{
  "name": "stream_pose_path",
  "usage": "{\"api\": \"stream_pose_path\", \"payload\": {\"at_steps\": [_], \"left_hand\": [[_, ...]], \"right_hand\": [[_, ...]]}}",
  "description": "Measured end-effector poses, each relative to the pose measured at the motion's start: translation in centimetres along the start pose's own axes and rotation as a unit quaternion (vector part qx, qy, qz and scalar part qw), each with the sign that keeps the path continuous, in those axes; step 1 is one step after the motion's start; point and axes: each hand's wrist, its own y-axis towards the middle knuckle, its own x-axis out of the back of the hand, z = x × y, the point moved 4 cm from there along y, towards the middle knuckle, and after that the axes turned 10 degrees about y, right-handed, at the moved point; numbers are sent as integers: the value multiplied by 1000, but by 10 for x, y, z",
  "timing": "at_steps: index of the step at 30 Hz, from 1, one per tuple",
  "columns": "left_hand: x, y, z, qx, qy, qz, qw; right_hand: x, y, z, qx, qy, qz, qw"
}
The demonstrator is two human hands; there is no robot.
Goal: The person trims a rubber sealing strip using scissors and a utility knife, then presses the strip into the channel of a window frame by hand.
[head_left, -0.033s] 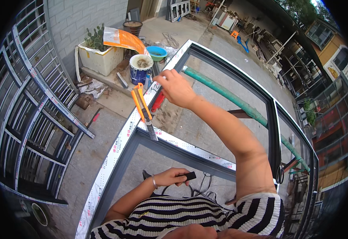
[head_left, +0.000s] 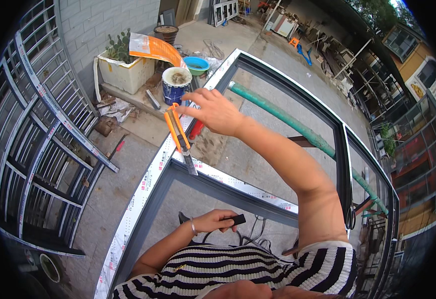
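Observation:
A large window frame (head_left: 144,187) of dark profiles, partly covered in white protective film, stands before me. On its left corner rests an orange utility knife (head_left: 180,135), its metal blade pointing toward me. My right hand (head_left: 217,113) hovers at the knife's far end, fingers spread and thumb side toward it; I cannot tell whether a fingertip touches it. Partly beneath that hand shows a red tool (head_left: 196,130) beside the frame. Low in front of my body, my left hand (head_left: 217,221) grips a small black block (head_left: 239,219).
Green pipe (head_left: 277,115) runs under the frame. Beyond the corner stand a blue paint bucket (head_left: 176,85), a turquoise basin (head_left: 196,65) and a white planter with cactus (head_left: 123,74). Metal grilles (head_left: 43,129) lean at the left. Dark cables (head_left: 258,231) hang near my waist.
My right hand has shifted slightly left toward the orange utility knife, and its fingers have spread. My left hand keeps its place with the black block.

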Motion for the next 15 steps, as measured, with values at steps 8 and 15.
{"api": "stream_pose_path", "payload": {"at_steps": [8,15], "left_hand": [[5,10,-7,19,30,-8,999],[-21,39,-25,18,63,31,997]], "right_hand": [[-24,9,-11,91,24,94,991],[126,-81,20,-312,63,-159,935]]}}
